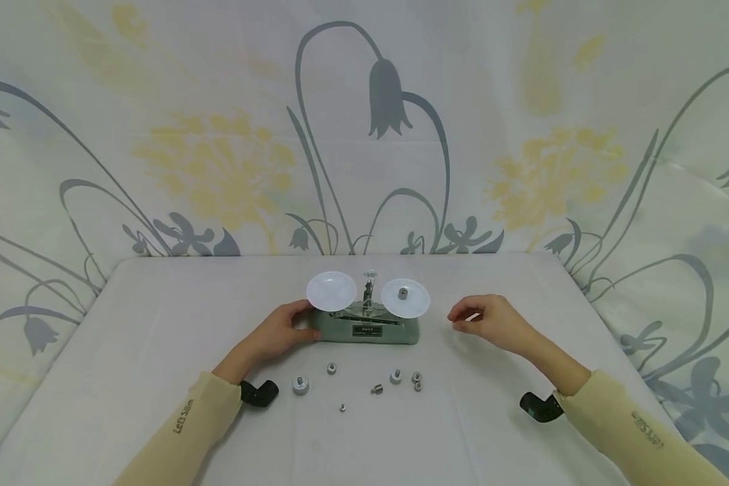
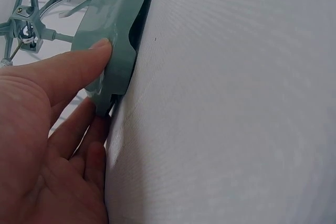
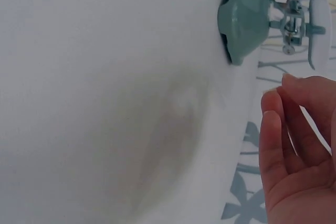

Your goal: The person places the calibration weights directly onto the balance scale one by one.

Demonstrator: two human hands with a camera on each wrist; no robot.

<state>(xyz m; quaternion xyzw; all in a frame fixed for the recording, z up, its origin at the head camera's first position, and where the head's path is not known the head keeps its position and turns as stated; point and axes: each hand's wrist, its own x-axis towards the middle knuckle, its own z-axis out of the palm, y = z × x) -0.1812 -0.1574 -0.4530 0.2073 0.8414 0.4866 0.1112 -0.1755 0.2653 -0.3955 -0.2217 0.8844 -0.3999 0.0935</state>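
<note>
The left hand pinches the left end of the green balance on the bench, the right hand hovers loosely bent beyond its right end, one metal weight stands on the right pan, and seven other weights lie in front.

Fingers holding green base, white surface

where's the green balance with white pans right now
In the head view, the green balance stands near centre on the white table, between the left hand gripping its left end and the right hand.
</note>
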